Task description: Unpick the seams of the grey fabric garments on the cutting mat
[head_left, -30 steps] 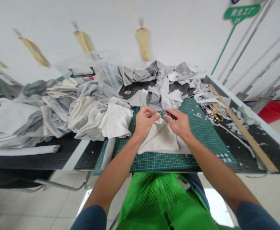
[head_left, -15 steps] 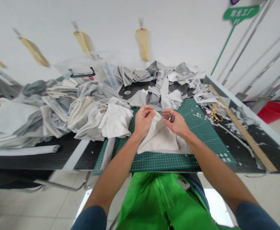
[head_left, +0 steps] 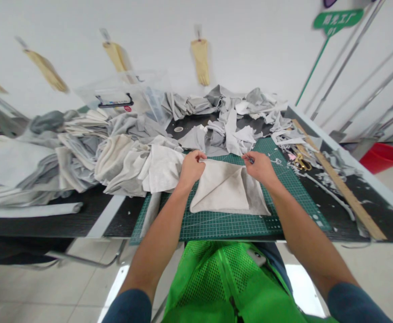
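Green mat point(head_left: 216, 228) beneath, cloth point(head_left: 221, 193) lies partly folded, its right strip uncovered; left hand point(head_left: 192, 168) pinches one far corner, right hand point(head_left: 259, 167) grips a dark tool point(head_left: 250, 159) by the other.

- Cloth piece point(head_left: 221, 186) in the grip: matt, softly creased cloth.
- Cutting mat point(head_left: 230, 229) beneath the grip: smooth, plastic-looking.
- Ruler point(head_left: 347, 191) right of the grip: matt, wood-looking.
- Box point(head_left: 140, 102) beyond the grip, leftward: clear, glossy plastic.
- Bucket point(head_left: 383, 157) far right of the grip: smooth plastic.
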`<state>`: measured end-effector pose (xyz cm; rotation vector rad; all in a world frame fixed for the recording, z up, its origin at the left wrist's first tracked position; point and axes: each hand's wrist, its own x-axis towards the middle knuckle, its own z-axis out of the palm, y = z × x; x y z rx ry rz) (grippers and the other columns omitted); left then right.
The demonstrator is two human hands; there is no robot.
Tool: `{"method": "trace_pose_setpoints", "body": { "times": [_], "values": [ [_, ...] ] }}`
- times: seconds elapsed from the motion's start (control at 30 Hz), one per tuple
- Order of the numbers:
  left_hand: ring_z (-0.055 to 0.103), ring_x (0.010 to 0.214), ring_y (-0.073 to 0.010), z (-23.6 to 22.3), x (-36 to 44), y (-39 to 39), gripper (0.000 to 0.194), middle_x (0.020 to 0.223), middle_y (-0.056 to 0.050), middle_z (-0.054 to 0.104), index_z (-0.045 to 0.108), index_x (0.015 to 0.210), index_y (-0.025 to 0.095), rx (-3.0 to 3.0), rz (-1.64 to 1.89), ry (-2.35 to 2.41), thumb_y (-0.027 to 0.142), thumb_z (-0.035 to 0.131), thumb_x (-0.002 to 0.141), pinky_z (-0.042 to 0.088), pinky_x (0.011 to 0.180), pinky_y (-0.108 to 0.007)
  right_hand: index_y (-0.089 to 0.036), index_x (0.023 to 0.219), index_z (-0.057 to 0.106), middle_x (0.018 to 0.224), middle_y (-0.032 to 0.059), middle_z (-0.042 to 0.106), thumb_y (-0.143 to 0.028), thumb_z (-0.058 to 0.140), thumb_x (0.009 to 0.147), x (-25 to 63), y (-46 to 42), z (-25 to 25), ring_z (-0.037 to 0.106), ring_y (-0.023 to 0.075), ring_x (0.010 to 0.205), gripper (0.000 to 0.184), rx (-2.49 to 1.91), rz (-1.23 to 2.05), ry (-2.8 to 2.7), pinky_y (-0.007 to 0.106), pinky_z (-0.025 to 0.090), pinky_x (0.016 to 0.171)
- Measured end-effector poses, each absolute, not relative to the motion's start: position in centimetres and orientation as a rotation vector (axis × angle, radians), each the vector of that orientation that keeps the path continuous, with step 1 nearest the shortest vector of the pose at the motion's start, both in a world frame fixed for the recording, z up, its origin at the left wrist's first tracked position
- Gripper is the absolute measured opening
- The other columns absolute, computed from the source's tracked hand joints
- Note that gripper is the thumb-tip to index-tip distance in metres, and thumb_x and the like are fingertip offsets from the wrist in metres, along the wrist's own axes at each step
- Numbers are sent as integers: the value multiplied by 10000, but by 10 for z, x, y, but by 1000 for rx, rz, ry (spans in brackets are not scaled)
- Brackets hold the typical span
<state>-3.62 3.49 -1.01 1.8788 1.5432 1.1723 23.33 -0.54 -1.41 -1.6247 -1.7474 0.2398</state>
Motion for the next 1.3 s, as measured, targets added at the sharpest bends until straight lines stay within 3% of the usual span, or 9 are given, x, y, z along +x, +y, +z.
{"method": "trace_pose_setpoints", "body": {
  "times": [0.17, 0.33, 0.47, 0.67, 0.77, 0.87, 1.0, 1.17, 1.3],
  "values": [
    [538, 1263, -353, -10, -26, 23, 238, 1249, -136, 635, 729, 958, 219, 2141, 978, 1814, 143, 695, 736, 421, 1099, -524, -173, 996, 793, 1056, 102, 791, -101, 621, 781, 248, 4, -23, 716, 244, 971, 284, -1882, 224, -1845, 282, 489, 827],
    [598, 1224, -266, -18, 8, 4, 155, 1187, -83, 724, 740, 1014, 241, 2393, 890, 1087, 321, 653, 915, 390, 1166, -474, -147, 1116, 764, 1100, 162, 769, -167, 684, 753, 257, 10, -41, 709, 281, 1057, 373, -2090, 132, -1881, 308, 496, 890],
    [552, 1328, -301, -29, 27, -11, 372, 1339, -97, 700, 742, 1192, 298, 2428, 764, 773, 417, 769, 841, 401, 1155, -504, -96, 1149, 731, 1092, 227, 749, -268, 758, 729, 264, 12, -49, 706, 325, 1068, 455, -2154, 103, -1843, 354, 506, 902],
    [685, 979, -254, -33, 19, -5, 103, 945, -58, 775, 786, 810, 264, 2372, 669, 874, 363, 757, 812, 481, 985, -401, -126, 1132, 740, 1002, 134, 769, -138, 701, 656, 258, 13, -38, 710, 272, 926, 477, -1944, 462, -1772, 328, 514, 832],
    [667, 824, -252, -29, 14, 1, 234, 736, -60, 717, 711, 632, 232, 2304, 767, 1004, 373, 746, 815, 486, 918, -403, -142, 1199, 728, 942, 68, 742, -185, 683, 682, 247, 7, -28, 667, 218, 848, 521, -1650, 688, -1673, 299, 501, 768],
    [662, 953, -295, -21, 12, 2, 205, 866, -84, 732, 714, 779, 212, 2252, 977, 1127, 401, 790, 783, 472, 971, -450, -179, 1285, 698, 883, 15, 692, -251, 702, 727, 234, -5, -17, 611, 182, 787, 563, -1370, 864, -1613, 286, 472, 720],
    [607, 1230, -297, -12, 11, -1, 571, 1263, -118, 682, 643, 1204, 202, 2156, 1213, 974, 338, 868, 697, 434, 1082, -435, -219, 1331, 671, 885, -3, 662, -286, 752, 761, 216, -22, -3, 574, 160, 774, 580, -1050, 1105, -1646, 277, 447, 713],
    [601, 701, -138, -12, 9, -1, 503, 766, 52, 623, 578, 1233, 212, 1924, 1083, 898, 186, 722, 751, 447, 717, -264, -218, 1259, 677, 981, 30, 698, -366, 773, 798, 202, -30, 3, 617, 181, 865, 494, -951, 1132, -1565, 292, 468, 766],
    [497, 609, -115, -8, 8, -1, 327, 673, 74, 547, 614, 1028, 197, 1876, 1118, 977, 163, 688, 711, 356, 610, -250, -216, 1247, 659, 1005, 24, 695, -355, 807, 771, 197, -28, 1, 625, 170, 892, 518, -935, 1117, -1503, 294, 476, 807]
  ]
}}
